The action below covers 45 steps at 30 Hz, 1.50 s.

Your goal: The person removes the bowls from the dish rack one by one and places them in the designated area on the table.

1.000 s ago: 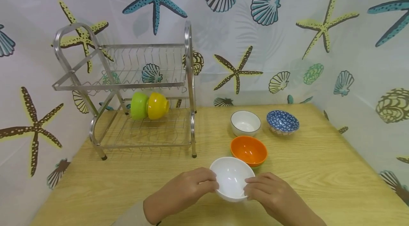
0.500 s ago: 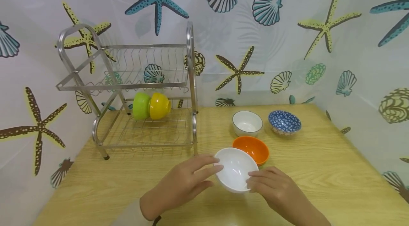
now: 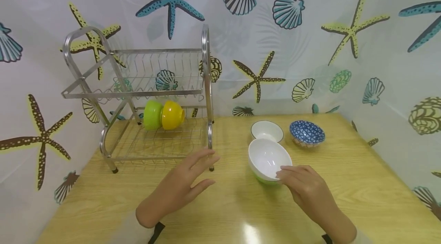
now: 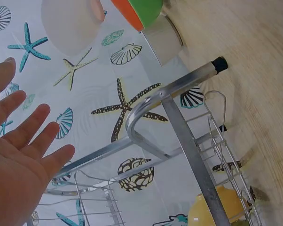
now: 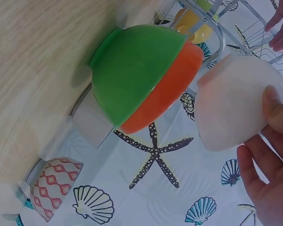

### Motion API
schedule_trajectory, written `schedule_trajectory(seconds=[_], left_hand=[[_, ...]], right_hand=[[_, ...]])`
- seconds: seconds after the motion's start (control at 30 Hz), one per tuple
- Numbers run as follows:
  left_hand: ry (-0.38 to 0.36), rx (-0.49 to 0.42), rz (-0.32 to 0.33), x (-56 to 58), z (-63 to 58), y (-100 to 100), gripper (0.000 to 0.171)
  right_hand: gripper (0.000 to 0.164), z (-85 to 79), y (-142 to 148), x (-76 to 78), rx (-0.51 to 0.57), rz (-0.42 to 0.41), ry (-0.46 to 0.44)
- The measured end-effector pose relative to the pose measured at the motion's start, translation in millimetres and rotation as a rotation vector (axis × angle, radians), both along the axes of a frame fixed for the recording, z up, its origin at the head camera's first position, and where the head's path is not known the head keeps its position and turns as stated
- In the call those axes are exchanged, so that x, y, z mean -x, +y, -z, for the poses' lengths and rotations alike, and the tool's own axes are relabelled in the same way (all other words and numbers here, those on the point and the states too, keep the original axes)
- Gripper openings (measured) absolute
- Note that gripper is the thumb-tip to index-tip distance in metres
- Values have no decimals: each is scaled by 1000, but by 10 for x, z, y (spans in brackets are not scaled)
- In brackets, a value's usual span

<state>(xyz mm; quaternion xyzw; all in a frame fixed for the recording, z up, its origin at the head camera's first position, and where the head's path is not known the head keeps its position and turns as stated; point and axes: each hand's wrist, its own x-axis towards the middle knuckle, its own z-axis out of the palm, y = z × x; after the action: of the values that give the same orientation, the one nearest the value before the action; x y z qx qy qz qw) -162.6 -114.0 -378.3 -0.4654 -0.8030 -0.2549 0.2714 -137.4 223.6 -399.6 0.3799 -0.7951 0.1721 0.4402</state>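
A plain white bowl [image 3: 267, 156] is tilted in my right hand [image 3: 306, 190], the thumb on its outside and the fingers at its rim in the right wrist view. Below it stands a green bowl [image 5: 137, 70] with an orange bowl [image 5: 172, 89] nested inside; a gap shows between this stack and the white bowl [image 5: 235, 103]. From the head, the white bowl hides nearly all of the stack. My left hand [image 3: 182, 186] holds nothing. Its fingers are spread and straight, in front of the rack's right end; the left wrist view shows the bare palm [image 4: 14, 174].
A two-tier metal dish rack [image 3: 138, 93] stands at left, with a lime green bowl [image 3: 152, 115] and a yellow bowl [image 3: 172, 115] on edge in its lower tier. Behind the stack are a dark-rimmed white bowl [image 3: 267, 129] and a blue patterned bowl [image 3: 306, 133]. A printed curtain [image 3: 310, 48] backs the table.
Both hands gripped the white bowl a second ago. My left hand has let go and drawn back left. My right hand has carried the bowl forward and right, over the orange bowl.
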Motion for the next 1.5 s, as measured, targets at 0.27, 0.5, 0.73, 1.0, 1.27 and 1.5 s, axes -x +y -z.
schedule_trajectory(seconds=[0.27,0.5,0.73,1.0,1.27,1.5], left_hand=[[-60,-6,-82,75,-26,-205,51],[-125,1,-140,76,33,-305,59],[-135,5,-149,75,35,-345,61],[-132,13,-179,81,70,-407,64],[-114,4,-178,90,90,-425,63],[-106,10,-176,81,96,-424,61]], right_hand=[[47,68,59,91,-13,95,-88],[20,159,94,158,-38,123,-126],[29,183,81,179,-100,196,-208],[30,225,55,194,-158,275,-300],[25,227,25,189,-164,267,-357],[20,207,5,161,-184,310,-443]])
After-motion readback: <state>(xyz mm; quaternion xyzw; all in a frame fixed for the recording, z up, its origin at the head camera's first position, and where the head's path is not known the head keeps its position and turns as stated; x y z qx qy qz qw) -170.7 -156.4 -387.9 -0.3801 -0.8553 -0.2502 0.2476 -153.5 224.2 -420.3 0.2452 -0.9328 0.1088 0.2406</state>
